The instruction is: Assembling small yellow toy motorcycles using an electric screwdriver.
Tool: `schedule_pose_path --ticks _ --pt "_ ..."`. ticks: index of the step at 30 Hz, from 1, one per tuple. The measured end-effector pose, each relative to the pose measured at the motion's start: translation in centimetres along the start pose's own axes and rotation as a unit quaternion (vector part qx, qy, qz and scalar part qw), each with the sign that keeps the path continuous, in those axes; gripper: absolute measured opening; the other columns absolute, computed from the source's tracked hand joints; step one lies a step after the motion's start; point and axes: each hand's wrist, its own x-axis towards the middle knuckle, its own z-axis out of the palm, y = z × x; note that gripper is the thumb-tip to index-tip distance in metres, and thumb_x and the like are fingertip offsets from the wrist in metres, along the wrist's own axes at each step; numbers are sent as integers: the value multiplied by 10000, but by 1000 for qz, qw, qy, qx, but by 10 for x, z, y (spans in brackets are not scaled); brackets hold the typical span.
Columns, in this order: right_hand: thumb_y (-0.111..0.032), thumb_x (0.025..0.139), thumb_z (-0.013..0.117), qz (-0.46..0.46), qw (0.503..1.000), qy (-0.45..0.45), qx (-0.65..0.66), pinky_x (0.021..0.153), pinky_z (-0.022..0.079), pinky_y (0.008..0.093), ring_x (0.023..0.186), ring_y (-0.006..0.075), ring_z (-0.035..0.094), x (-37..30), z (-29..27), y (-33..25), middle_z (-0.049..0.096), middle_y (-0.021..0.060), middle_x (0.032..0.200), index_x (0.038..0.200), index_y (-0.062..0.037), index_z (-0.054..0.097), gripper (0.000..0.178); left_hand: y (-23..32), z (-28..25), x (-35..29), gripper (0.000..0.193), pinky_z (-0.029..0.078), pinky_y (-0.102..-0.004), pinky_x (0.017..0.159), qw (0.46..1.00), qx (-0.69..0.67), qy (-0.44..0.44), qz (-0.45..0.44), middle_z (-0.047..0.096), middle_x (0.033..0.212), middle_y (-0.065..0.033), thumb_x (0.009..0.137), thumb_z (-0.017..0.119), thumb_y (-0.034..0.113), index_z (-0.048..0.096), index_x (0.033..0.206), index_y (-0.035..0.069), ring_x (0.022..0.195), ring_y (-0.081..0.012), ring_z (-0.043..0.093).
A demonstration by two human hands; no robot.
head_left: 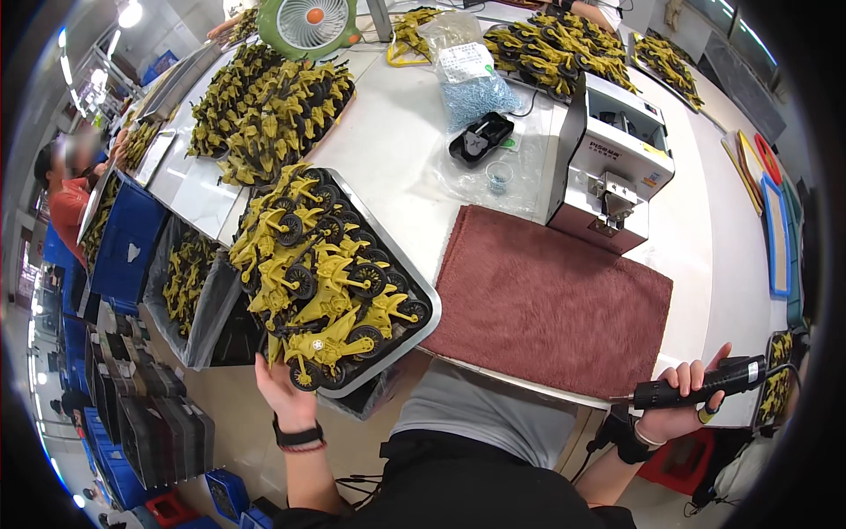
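**Around the workbench**

A dark red plush mat (pixel 551 300) lies on the white table (pixel 397 141), just in front of a grey screw-feeder machine (pixel 612 163). Behind them sit a bag of blue screws (pixel 476 93), a black tray (pixel 481 138) and a green desk fan (pixel 308 25). Blue crates (pixel 128 247) stand at the left.

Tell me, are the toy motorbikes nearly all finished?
Hard to tell. Piles of yellow toy motorbikes sit on the table, finished or not. The left hand touches the full tray; the right hand holds an electric screwdriver. The red mat holds none.
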Motion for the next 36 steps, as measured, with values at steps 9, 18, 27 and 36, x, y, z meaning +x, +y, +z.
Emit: schedule_pose_path --ticks 9,18,27,36 --pt "-285 856 540 6 1000 -15 10 587 380 265 565 103 430 0 2 1 447 30 708 1405 -123 168 682 6 22 -1 727 332 -361 967 994 107 1 25 457 1253 -148 876 351 554 385 1257 -64 1143 -258 440" --pt "-281 860 542 -7 1000 -15 3 591 382 274 561 111 432 -5 -1 -7 450 35 709 1406 -120 160 686 5 46 54 738 379 -296 910 966 239 -96 -1 546 1141 -161 900 278 558 444 1208 -92 1032 -217 515" --pt "-278 851 562 -18 1000 -4 -7 575 389 276 556 109 448 -3 3 -5 460 40 708 1403 -120 161 700 7 88 82 723 394 -318 887 938 319 -128 38 336 1356 -176 895 420 437 151 1390 -17 1047 -248 507" --pt "-282 856 549 -21 1000 0 -8 570 382 274 561 112 443 -6 2 -4 460 45 713 1406 -116 148 700 26 161 75 1143 118 -533 1052 422 759 -310 388 120 1434 -245 536 769 464 135 1412 94 1328 -439 69"
